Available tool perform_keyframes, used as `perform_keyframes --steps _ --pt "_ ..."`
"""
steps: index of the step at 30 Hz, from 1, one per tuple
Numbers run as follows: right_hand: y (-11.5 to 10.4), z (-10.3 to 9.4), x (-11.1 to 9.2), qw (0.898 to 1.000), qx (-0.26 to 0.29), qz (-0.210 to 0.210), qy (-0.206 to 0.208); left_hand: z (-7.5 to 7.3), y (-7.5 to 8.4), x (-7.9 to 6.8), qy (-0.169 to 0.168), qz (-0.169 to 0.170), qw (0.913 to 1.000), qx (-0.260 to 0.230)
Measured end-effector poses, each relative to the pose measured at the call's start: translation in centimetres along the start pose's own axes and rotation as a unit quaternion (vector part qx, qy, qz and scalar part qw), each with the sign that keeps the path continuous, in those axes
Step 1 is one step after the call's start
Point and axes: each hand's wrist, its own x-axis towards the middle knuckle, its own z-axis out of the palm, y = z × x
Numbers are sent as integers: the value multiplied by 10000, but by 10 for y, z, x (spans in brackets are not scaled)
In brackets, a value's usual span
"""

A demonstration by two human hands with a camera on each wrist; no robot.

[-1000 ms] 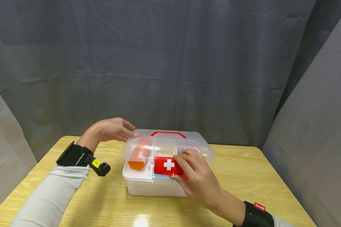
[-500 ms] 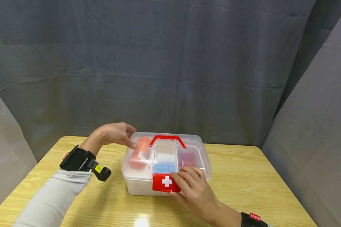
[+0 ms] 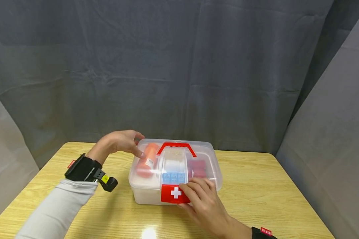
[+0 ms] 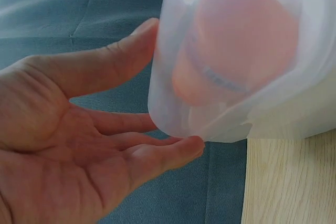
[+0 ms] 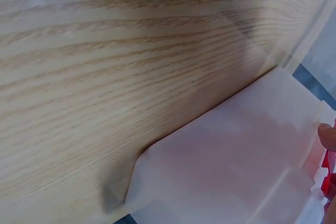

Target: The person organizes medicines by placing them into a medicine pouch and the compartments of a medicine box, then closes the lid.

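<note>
A clear-lidded first-aid box (image 3: 148, 196) stands on the table with its lid down and its red handle (image 3: 176, 144) lying on top. My right hand (image 3: 204, 204) pinches the right side of the red latch (image 3: 171, 194) with the white cross, fingertips above and thumb below. In the right wrist view only fingertips (image 5: 327, 136) show beside the latch. At the box's back left corner is my left hand (image 3: 122, 143), its thumb and extended fingers touching the lid (image 4: 170, 114). Through the lid show an orange cylinder (image 3: 149, 157), a blue pill case (image 3: 173, 177) and dark red items (image 3: 196, 168).
The box rests on a light wooden table (image 3: 254, 189). A dark grey curtain (image 3: 179, 73) hangs behind the table, and pale grey panels (image 3: 332, 142) flank it.
The lid has come down onto the box, and the red latch has moved down over the front with my right hand. My left hand has shifted slightly, staying at the back left corner.
</note>
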Motion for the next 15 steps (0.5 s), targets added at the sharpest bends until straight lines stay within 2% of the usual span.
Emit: perform_keyframes --steps 8,15 --pt "-4 -3 -7 9981 202 370 -454 3 0 0 -271 -52 9983 -504" --pt "-5 -4 -9 9955 351 619 -630 4 -3 1 -337 7 9969 -716"
